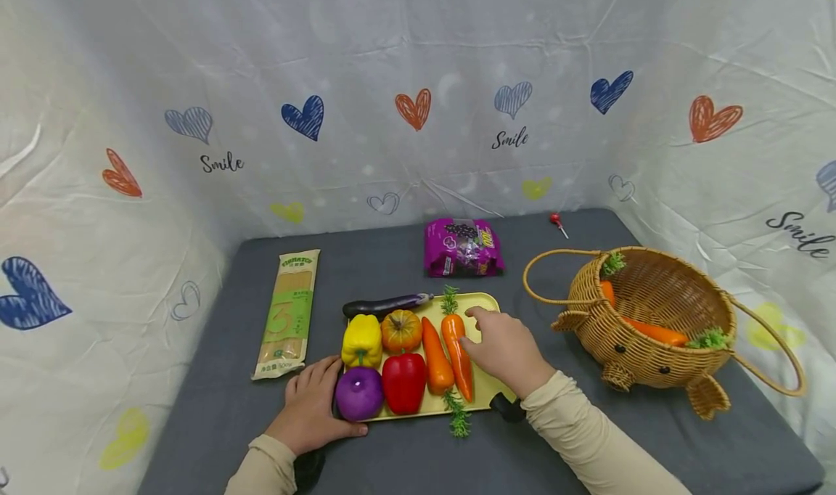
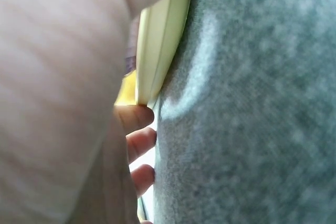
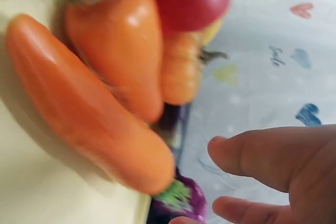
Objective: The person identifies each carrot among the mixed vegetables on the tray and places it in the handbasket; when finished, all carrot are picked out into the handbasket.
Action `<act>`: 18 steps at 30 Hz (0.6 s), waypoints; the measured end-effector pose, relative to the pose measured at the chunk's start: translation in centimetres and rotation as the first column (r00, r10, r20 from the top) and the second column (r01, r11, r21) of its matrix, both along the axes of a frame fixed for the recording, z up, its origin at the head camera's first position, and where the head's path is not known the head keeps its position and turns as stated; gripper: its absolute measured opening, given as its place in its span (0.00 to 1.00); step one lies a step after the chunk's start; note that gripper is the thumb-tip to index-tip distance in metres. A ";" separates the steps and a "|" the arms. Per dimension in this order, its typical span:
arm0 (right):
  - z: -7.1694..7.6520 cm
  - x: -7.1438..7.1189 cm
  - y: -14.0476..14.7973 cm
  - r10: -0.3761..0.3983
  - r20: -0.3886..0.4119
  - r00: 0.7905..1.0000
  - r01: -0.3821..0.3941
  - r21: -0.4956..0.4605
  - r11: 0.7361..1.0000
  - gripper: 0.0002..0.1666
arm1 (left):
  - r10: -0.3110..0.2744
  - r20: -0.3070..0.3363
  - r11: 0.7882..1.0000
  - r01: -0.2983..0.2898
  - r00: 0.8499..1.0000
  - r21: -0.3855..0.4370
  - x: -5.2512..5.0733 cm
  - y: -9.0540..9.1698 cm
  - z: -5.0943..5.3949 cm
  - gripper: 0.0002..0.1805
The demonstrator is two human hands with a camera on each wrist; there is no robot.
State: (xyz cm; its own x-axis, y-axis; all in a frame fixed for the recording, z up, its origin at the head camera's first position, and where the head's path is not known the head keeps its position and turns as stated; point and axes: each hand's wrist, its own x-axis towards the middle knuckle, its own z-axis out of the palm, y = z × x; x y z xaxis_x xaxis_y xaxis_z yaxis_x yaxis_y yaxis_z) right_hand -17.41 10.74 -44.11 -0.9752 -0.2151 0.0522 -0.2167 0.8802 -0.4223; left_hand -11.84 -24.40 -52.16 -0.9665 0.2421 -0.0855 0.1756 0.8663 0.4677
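A pale yellow tray (image 1: 482, 397) holds a yellow pepper (image 1: 361, 341), a small pumpkin (image 1: 401, 331), a red pepper (image 1: 403, 383), a purple round vegetable (image 1: 359, 393), an eggplant (image 1: 385, 306) and two carrots. My left hand (image 1: 312, 408) rests against the tray's left edge, fingers spread; the left wrist view shows its fingertips (image 2: 140, 144) beside the rim (image 2: 163, 40). Just right of the right-hand carrot (image 1: 458, 353) is my right hand (image 1: 506, 346), thumb and fingers apart, holding nothing. In the right wrist view a gap separates it from that carrot (image 3: 89, 108).
On the right stands a wicker basket (image 1: 653, 364) with carrots inside. A purple bag (image 1: 462, 248) lies behind the tray, a red lollipop (image 1: 556, 220) at the back, and a noodle pack (image 1: 287, 313) to the left. Printed cloth (image 1: 366, 59) surrounds the grey table (image 1: 215, 415).
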 end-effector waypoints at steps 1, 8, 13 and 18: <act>-0.5 0.0 -0.3 -0.001 0.016 1.000 0.001 0.001 1.000 0.31 | 0.001 -0.005 1.000 -0.001 1.000 0.005 0.0 0.0 -0.1 0.72; -3.3 0.2 -1.3 -0.027 0.074 0.997 0.025 0.027 0.999 0.38 | 0.004 0.009 1.000 -0.004 1.000 0.026 0.0 0.0 -0.3 0.73; -3.9 0.1 -1.2 -0.029 0.046 0.999 0.028 0.011 1.000 0.36 | 0.017 0.042 1.000 -0.017 0.999 -0.005 -0.2 0.0 -0.2 0.73; -3.8 0.1 -0.7 -0.041 0.029 0.999 0.040 0.035 0.999 0.35 | 0.014 0.062 1.000 -0.013 0.998 -0.016 -0.2 -0.1 0.1 0.73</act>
State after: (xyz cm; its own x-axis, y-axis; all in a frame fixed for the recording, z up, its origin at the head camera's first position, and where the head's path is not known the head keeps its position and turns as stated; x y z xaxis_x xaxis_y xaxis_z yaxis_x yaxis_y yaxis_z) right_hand -17.31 9.99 -47.94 -0.9841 -0.1770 0.0168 -0.1690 0.9020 -0.3972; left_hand -12.04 -24.49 -52.09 -0.9623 0.2271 -0.1493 0.1347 0.8756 0.4639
